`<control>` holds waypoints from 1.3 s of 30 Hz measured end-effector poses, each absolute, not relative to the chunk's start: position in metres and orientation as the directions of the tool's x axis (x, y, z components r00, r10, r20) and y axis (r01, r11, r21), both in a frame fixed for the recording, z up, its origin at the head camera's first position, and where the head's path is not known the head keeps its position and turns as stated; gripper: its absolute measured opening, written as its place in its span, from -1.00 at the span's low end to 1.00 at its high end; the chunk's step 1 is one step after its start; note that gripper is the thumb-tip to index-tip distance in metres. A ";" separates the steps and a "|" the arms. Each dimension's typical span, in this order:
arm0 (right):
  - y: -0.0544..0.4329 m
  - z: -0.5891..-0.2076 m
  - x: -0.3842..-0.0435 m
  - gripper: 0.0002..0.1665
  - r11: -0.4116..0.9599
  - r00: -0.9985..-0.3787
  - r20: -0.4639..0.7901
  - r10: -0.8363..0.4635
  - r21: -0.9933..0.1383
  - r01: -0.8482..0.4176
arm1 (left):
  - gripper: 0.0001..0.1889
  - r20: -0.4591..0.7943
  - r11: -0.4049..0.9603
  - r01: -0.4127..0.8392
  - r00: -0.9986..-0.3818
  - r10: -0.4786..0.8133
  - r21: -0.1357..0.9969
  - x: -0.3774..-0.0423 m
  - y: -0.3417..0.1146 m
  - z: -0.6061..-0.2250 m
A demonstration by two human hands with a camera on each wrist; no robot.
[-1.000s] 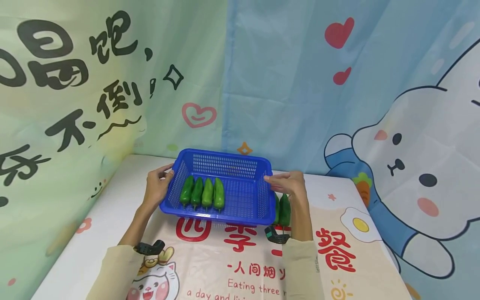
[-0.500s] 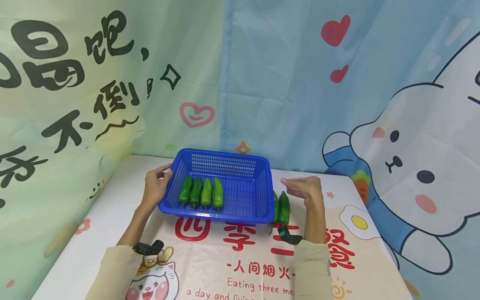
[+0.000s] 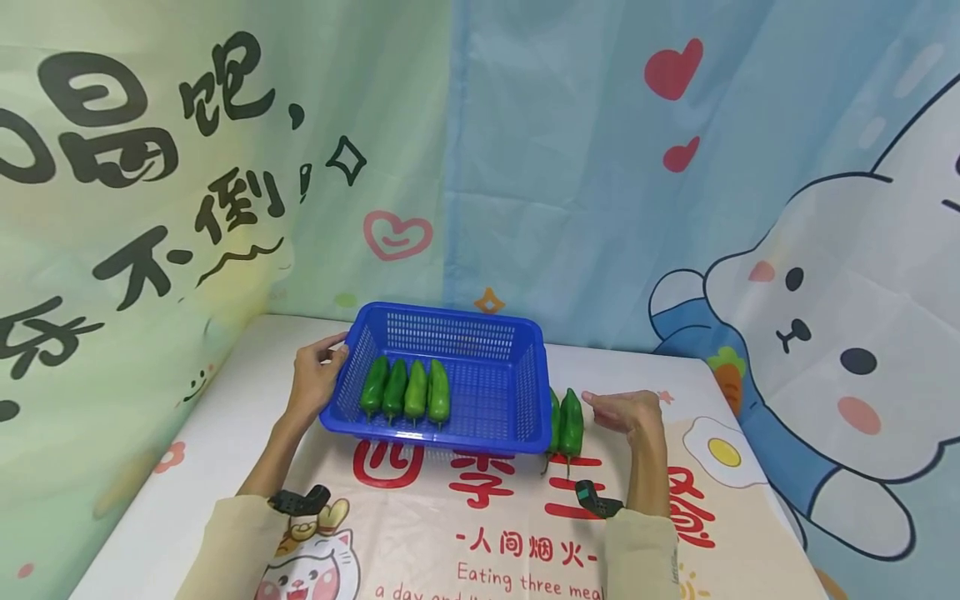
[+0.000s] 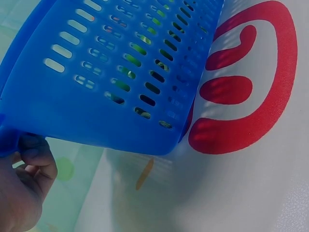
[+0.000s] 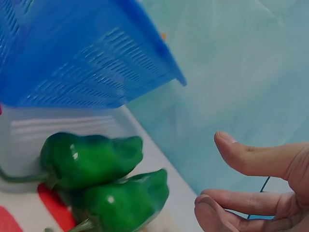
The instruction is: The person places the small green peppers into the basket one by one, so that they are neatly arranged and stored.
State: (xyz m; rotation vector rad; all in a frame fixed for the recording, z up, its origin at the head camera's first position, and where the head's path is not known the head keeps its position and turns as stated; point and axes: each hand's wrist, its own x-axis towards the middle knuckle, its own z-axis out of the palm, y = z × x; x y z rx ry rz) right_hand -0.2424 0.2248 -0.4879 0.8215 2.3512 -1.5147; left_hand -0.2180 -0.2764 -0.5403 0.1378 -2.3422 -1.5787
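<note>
My left hand [image 3: 313, 382] grips the left rim of a blue perforated plastic basket [image 3: 450, 437]. Its curled fingers [image 4: 46, 164] show under the rim in the left wrist view. Several green peppers [image 3: 416, 390] lie side by side in the left half of the basket. Just past the basket's right side, two more green peppers [image 3: 572, 425] lie on the table, one partly hidden behind the basket. My right hand [image 3: 626, 410] is to the right of these peppers, holding nothing. In the right wrist view its thumb [image 5: 260, 162] and fingers stand apart.
The white table [image 3: 225, 400] carries a printed mat [image 3: 450, 533] with red characters under and in front of the basket. A patterned curtain [image 3: 540, 183] hangs right behind the table's far edge. Each wrist wears a small black device [image 3: 300, 500].
My right hand has let go of the basket's right rim and moved right and towards me, beside the loose peppers. My left hand still grips the basket, which stays in about the same place.
</note>
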 end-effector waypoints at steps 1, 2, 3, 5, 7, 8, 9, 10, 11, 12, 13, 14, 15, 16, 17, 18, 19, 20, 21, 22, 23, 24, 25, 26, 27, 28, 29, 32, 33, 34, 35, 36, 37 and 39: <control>0.226 -0.491 -0.242 -0.20 0.321 -0.814 -0.474 0.337 -0.754 0.572 | -0.59 0.202 0.386 0.094 -0.947 -0.250 0.918 -0.218 -0.276 -0.540; 0.227 -0.494 -0.241 -0.18 0.340 -0.809 -0.479 0.340 -0.740 0.581 | -0.59 0.201 0.386 0.094 -0.948 -0.249 0.918 -0.218 -0.276 -0.540; 0.227 -0.497 -0.241 -0.16 0.358 -0.806 -0.482 0.344 -0.726 0.587 | -0.59 0.200 0.385 0.093 -0.948 -0.248 0.918 -0.217 -0.276 -0.541; 0.229 -0.504 -0.240 -0.12 0.385 -0.798 -0.487 0.355 -0.702 0.599 | -0.59 0.197 0.383 0.090 -0.948 -0.249 0.919 -0.217 -0.276 -0.541; 0.230 -0.509 -0.240 -0.11 0.401 -0.791 -0.496 0.358 -0.684 0.610 | -0.59 0.197 0.381 0.091 -0.948 -0.248 0.920 -0.218 -0.276 -0.541; 0.231 -0.511 -0.239 -0.11 0.401 -0.789 -0.500 0.356 -0.681 0.613 | -0.59 0.199 0.381 0.093 -0.949 -0.246 0.920 -0.218 -0.277 -0.540; 0.232 -0.513 -0.239 -0.11 0.384 -0.789 -0.505 0.351 -0.691 0.613 | -0.59 0.200 0.381 0.095 -0.948 -0.246 0.920 -0.219 -0.277 -0.540; 0.232 -0.514 -0.239 -0.10 0.372 -0.788 -0.511 0.342 -0.697 0.613 | -0.59 0.202 0.380 0.098 -0.948 -0.245 0.920 -0.219 -0.277 -0.539; 0.233 -0.515 -0.239 -0.10 0.360 -0.789 -0.517 0.331 -0.704 0.612 | -0.58 0.204 0.378 0.101 -0.948 -0.244 0.920 -0.219 -0.277 -0.539; 0.233 -0.516 -0.239 -0.09 0.351 -0.791 -0.521 0.322 -0.710 0.610 | -0.58 0.206 0.376 0.104 -0.948 -0.243 0.921 -0.219 -0.278 -0.538; 0.232 -0.517 -0.239 -0.09 0.349 -0.791 -0.524 0.316 -0.711 0.610 | -0.58 0.206 0.374 0.105 -0.948 -0.243 0.921 -0.220 -0.278 -0.538; 0.232 -0.517 -0.239 -0.08 0.354 -0.792 -0.527 0.307 -0.709 0.609 | -0.58 0.206 0.374 0.105 -0.948 -0.242 0.921 -0.220 -0.278 -0.537; 0.231 -0.518 -0.239 -0.07 0.365 -0.792 -0.529 0.303 -0.703 0.610 | -0.58 0.204 0.372 0.103 -0.948 -0.244 0.922 -0.220 -0.278 -0.537; 0.230 -0.518 -0.240 -0.06 0.380 -0.791 -0.531 0.304 -0.694 0.612 | -0.58 0.203 0.371 0.102 -0.948 -0.245 0.923 -0.219 -0.278 -0.537; 0.228 -0.519 -0.240 -0.05 0.390 -0.788 -0.533 0.309 -0.685 0.616 | -0.58 0.201 0.370 0.100 -0.948 -0.246 0.924 -0.219 -0.278 -0.538; 0.227 -0.519 -0.240 -0.04 0.408 -0.786 -0.532 0.315 -0.671 0.619 | -0.58 0.199 0.370 0.098 -0.948 -0.247 0.924 -0.219 -0.278 -0.538; 0.225 -0.520 -0.240 -0.04 0.426 -0.784 -0.531 0.322 -0.658 0.621 | -0.58 0.198 0.371 0.096 -0.948 -0.248 0.924 -0.218 -0.278 -0.538; 0.223 -0.520 -0.240 -0.03 0.433 -0.782 -0.530 0.328 -0.651 0.623 | -0.59 0.197 0.373 0.094 -0.948 -0.249 0.923 -0.218 -0.277 -0.539; 0.221 -0.521 -0.240 -0.03 0.437 -0.780 -0.527 0.338 -0.646 0.626 | -0.59 0.197 0.375 0.092 -0.948 -0.250 0.922 -0.218 -0.277 -0.539; 0.220 -0.522 -0.240 -0.03 0.438 -0.779 -0.524 0.343 -0.644 0.626 | -0.59 0.197 0.377 0.092 -0.948 -0.251 0.922 -0.218 -0.277 -0.539; 0.218 -0.522 -0.240 -0.02 0.445 -0.780 -0.520 0.347 -0.641 0.625 | -0.59 0.196 0.379 0.090 -0.948 -0.252 0.921 -0.217 -0.277 -0.539; 0.217 -0.522 -0.239 -0.01 0.458 -0.781 -0.516 0.353 -0.632 0.625 | -0.59 0.197 0.380 0.089 -0.947 -0.254 0.921 -0.217 -0.276 -0.540; 0.215 -0.523 -0.239 0.01 0.471 -0.782 -0.510 0.358 -0.624 0.623 | -0.59 0.198 0.383 0.089 -0.946 -0.255 0.920 -0.218 -0.276 -0.540; 0.214 -0.523 -0.240 0.04 0.485 -0.783 -0.506 0.363 -0.615 0.622 | -0.59 0.197 0.384 0.087 -0.946 -0.256 0.919 -0.218 -0.276 -0.540; 0.213 -0.524 -0.240 0.08 0.501 -0.785 -0.500 0.367 -0.604 0.619 | -0.59 0.196 0.384 0.086 -0.946 -0.257 0.919 -0.218 -0.276 -0.540; 0.212 -0.524 -0.240 0.10 0.516 -0.787 -0.495 0.369 -0.595 0.616 | -0.59 0.196 0.384 0.086 -0.946 -0.258 0.919 -0.218 -0.275 -0.540; 0.211 -0.524 -0.239 0.08 0.529 -0.793 -0.487 0.366 -0.593 0.608 | -0.59 0.195 0.384 0.084 -0.946 -0.258 0.919 -0.218 -0.275 -0.539; 0.207 -0.524 -0.238 0.01 0.540 -0.809 -0.471 0.352 -0.604 0.586 | -0.59 0.196 0.383 0.086 -0.947 -0.256 0.920 -0.217 -0.276 -0.539; 0.206 -0.524 -0.237 -0.03 0.539 -0.815 -0.464 0.347 -0.613 0.578 | -0.59 0.197 0.384 0.087 -0.946 -0.256 0.919 -0.217 -0.276 -0.539; 0.205 -0.525 -0.237 -0.08 0.538 -0.821 -0.457 0.342 -0.622 0.569 | -0.59 0.199 0.385 0.089 -0.946 -0.256 0.919 -0.217 -0.276 -0.539; 0.204 -0.525 -0.236 -0.12 0.537 -0.827 -0.450 0.338 -0.629 0.562 | -0.59 0.200 0.386 0.090 -0.946 -0.255 0.918 -0.217 -0.276 -0.539; 0.203 -0.525 -0.236 -0.13 0.538 -0.829 -0.445 0.341 -0.631 0.559 | -0.59 0.203 0.385 0.093 -0.945 -0.255 0.918 -0.217 -0.276 -0.539; 0.203 -0.526 -0.235 -0.15 0.541 -0.831 -0.438 0.342 -0.631 0.555 | -0.60 0.204 0.386 0.094 -0.945 -0.255 0.918 -0.217 -0.276 -0.539; 0.202 -0.527 -0.235 -0.17 0.545 -0.836 -0.426 0.345 -0.634 0.548 | -0.60 0.205 0.388 0.094 -0.945 -0.256 0.917 -0.217 -0.277 -0.539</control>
